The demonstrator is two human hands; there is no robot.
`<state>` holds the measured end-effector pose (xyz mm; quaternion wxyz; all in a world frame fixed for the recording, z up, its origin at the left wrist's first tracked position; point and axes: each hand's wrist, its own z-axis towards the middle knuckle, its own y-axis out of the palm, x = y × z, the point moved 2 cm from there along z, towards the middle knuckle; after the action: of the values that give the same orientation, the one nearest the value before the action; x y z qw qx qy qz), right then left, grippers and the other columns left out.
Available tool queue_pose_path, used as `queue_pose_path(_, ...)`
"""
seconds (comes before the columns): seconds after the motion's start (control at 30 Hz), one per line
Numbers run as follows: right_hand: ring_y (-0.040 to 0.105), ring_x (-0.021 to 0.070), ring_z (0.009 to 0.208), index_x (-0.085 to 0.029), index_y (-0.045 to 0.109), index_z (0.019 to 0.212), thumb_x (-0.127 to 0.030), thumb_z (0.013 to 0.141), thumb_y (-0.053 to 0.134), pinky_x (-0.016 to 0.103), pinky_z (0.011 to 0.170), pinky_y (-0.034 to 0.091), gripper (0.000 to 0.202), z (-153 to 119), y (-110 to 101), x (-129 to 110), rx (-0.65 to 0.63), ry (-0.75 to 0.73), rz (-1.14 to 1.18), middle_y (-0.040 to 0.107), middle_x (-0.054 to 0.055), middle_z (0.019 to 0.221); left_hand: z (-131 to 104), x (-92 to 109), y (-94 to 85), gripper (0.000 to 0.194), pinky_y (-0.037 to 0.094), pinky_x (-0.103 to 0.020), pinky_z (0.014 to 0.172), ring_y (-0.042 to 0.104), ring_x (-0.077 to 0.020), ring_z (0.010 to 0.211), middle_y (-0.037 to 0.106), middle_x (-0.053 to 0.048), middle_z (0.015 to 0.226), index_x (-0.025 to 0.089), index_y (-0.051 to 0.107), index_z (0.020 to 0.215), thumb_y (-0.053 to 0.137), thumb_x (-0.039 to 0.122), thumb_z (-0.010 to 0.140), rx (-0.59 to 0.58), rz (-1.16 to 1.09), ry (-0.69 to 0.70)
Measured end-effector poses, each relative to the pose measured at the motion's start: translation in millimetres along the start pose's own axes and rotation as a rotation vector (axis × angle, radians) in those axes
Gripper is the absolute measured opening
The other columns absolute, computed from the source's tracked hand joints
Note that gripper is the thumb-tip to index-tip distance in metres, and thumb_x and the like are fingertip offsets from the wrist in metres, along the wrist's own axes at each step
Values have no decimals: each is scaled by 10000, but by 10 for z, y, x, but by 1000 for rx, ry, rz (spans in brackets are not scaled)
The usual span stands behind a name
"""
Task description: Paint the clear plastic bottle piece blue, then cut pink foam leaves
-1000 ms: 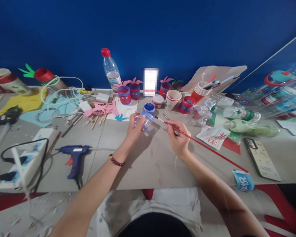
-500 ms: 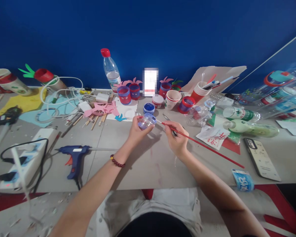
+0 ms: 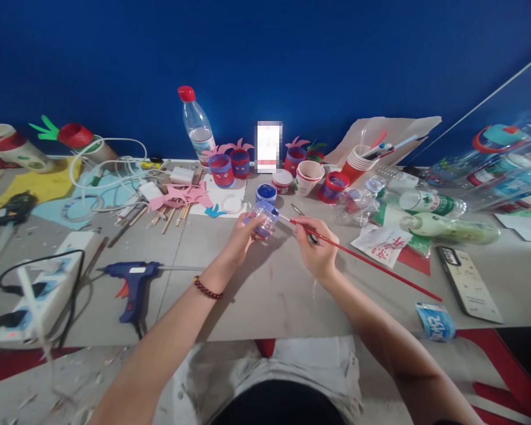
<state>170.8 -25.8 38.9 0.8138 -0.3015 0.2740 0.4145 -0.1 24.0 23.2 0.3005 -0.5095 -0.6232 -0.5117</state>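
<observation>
My left hand [image 3: 242, 236] holds a small clear plastic cup [image 3: 264, 216] smeared with blue paint, tilted on its side above the grey table [image 3: 256, 295]. My right hand [image 3: 316, 251] grips a long red-handled paintbrush [image 3: 367, 260]; the brush tip touches the cup's rim. An open pot of blue paint [image 3: 266, 192] stands just behind the cup. A bead bracelet sits on my left wrist.
A blue glue gun [image 3: 133, 280] lies at the left, next to a power strip [image 3: 44, 295] with cables. Painted red-and-blue cups [image 3: 223, 169], a water bottle [image 3: 197, 128], paper cups [image 3: 310, 176], empty bottles [image 3: 429, 203] and a phone [image 3: 466, 283] crowd the back and right.
My left hand has turned the cup and lowered it slightly. The brush tip has moved left from beside the cup onto its rim.
</observation>
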Motion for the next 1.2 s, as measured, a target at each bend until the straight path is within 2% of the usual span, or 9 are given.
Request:
queue_pose_path(0.13,691,140,669,-244,700,935,-200,921,581,279,620,582,128,8,1,-23,7,2,-8,760,25,859,-8,9,-12,441,516,-296,660,681,-165,679,707,-27,820,186,591,934,776,470,651,-55,-91,-59)
queue_pose_path(0.27,692,144,676,-239,701,929,-219,918,579,284,632,583,124,1,5,-12,5,29,-11,761,27,858,1,8,-42,411,539,-308,703,682,-171,700,715,-45,834,189,630,925,758,494,681,-57,-187,-133)
queue_pose_path(0.5,666,138,639,-245,705,912,-194,906,583,281,606,562,132,22,-5,-4,-14,27,-23,747,20,832,-15,87,-49,380,576,-355,696,670,-209,729,725,-95,861,198,669,866,697,557,743,-110,-262,-155)
queue_pose_path(0.6,660,133,631,-249,703,920,-179,900,594,271,587,555,131,41,-16,-13,12,7,-23,742,12,823,-32,114,-28,388,582,-366,718,692,-239,814,729,-109,898,198,675,877,708,553,724,-82,-238,-150)
queue_pose_path(0.7,667,130,638,-247,701,937,-175,912,590,266,587,560,135,45,-22,-12,48,-14,-13,747,13,842,-26,107,-12,376,571,-349,758,691,-228,880,721,-87,905,192,669,902,713,513,712,-48,-236,-122)
queue_pose_path(0.93,730,157,796,-262,699,1013,-145,914,601,286,685,603,182,-11,-6,41,52,-19,71,767,22,943,26,38,-17,403,514,-314,751,683,-188,813,691,-5,793,211,582,976,754,400,664,33,-129,-21)
queue_pose_path(1.0,735,163,807,-261,698,1022,-154,919,596,300,698,610,180,-24,-5,55,45,-16,78,769,28,954,25,30,-6,354,517,-320,743,688,-195,790,699,-17,775,214,574,943,724,392,677,16,-134,-39)
queue_pose_path(1.1,739,176,822,-254,697,1009,-186,927,589,324,709,619,151,-40,-1,65,22,-13,57,773,40,958,7,20,23,304,526,-339,723,685,-205,736,703,-48,762,200,593,879,672,444,715,-66,-152,-137)
queue_pose_path(1.2,739,179,824,-257,698,993,-199,924,595,334,714,620,137,-53,5,63,-1,-24,44,776,41,962,-15,15,35,350,520,-327,710,679,-189,717,700,-37,765,194,597,888,738,453,699,-103,-124,-145)
